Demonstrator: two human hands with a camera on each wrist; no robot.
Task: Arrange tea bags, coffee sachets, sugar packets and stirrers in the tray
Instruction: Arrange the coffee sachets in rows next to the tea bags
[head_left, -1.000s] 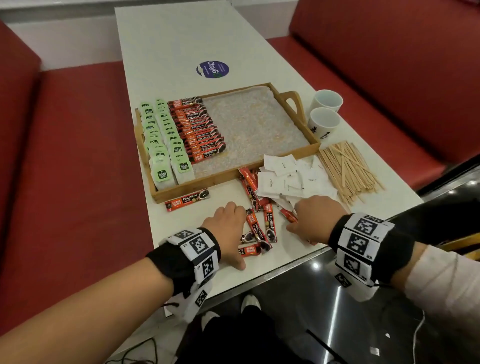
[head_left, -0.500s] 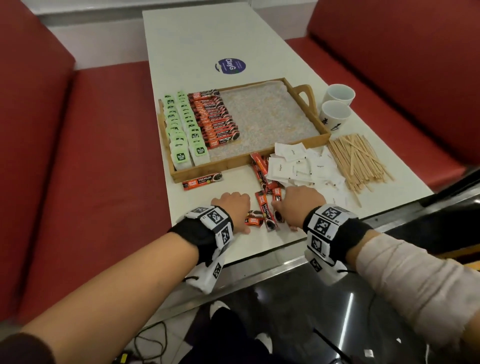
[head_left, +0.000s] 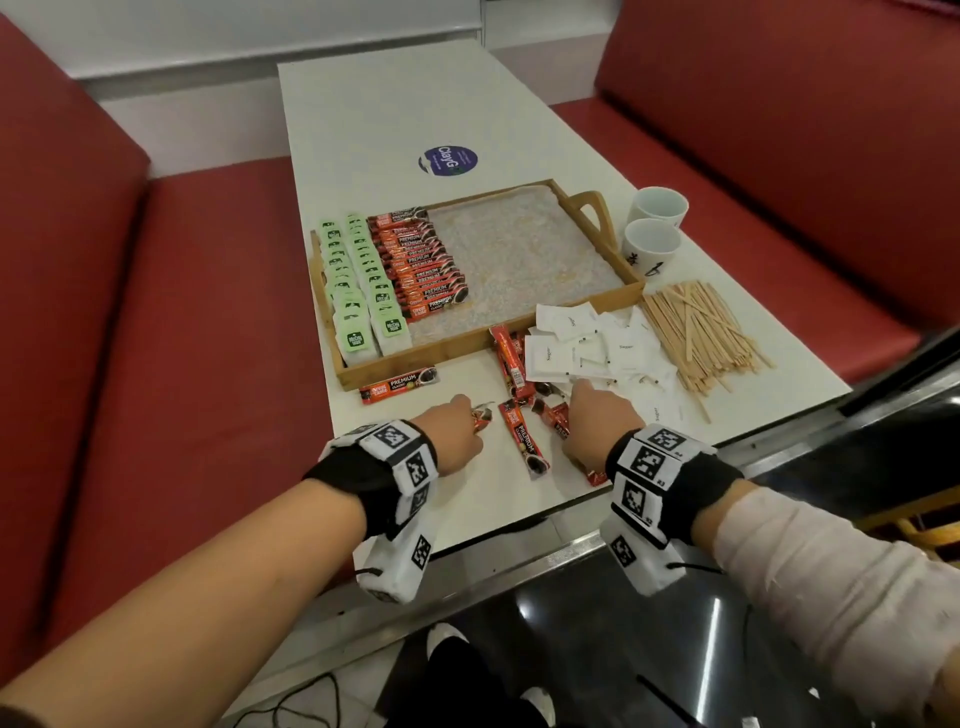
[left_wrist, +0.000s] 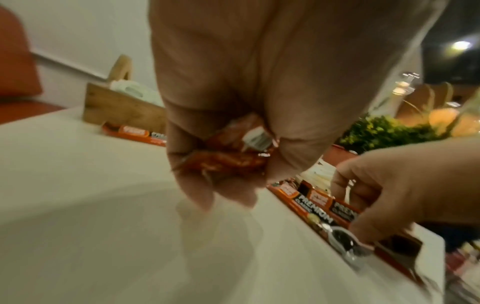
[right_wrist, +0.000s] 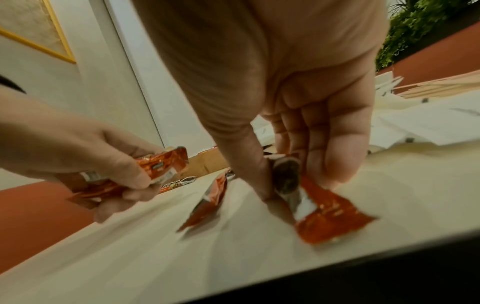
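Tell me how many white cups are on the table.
2. Both stand on the table just right of the tray's handle: the far cup behind, the near cup, with dark markings, in front of it. None seems hidden.

The tray (head_left: 470, 347) is made of light wood, matt and grained, and its floor is lined with a pale speckled mat. The coffee sachets (head_left: 524, 441) are of glossy orange-red foil, crinkled where gripped. The sugar packets (head_left: 582, 343) are of matt white paper. The stirrers (head_left: 701, 332) are of thin bare wood. The tea bags (head_left: 358, 301) are wrapped in pale green paper. The cups (head_left: 652, 244) look like glazed white ceramic. The table (head_left: 415, 114) is smooth white laminate, and the benches (head_left: 208, 312) are covered in smooth red upholstery.
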